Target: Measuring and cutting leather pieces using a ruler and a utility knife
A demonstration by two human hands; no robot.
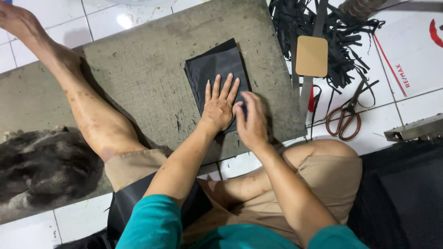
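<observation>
A folded stack of black sheet material lies on a grey-green felt board on the tiled floor. My left hand rests flat on its near part with the fingers spread, pressing it down. My right hand is beside it at the stack's near right corner, fingers curled at the edge; whether it pinches the material is hidden. My left leg stretches across the board to the far left.
Right of the board lie a metal ruler, a tan rounded rectangular template, a heap of black strip offcuts and brown-handled scissors. A dark fuzzy bundle sits at the left, black fabric at the lower right.
</observation>
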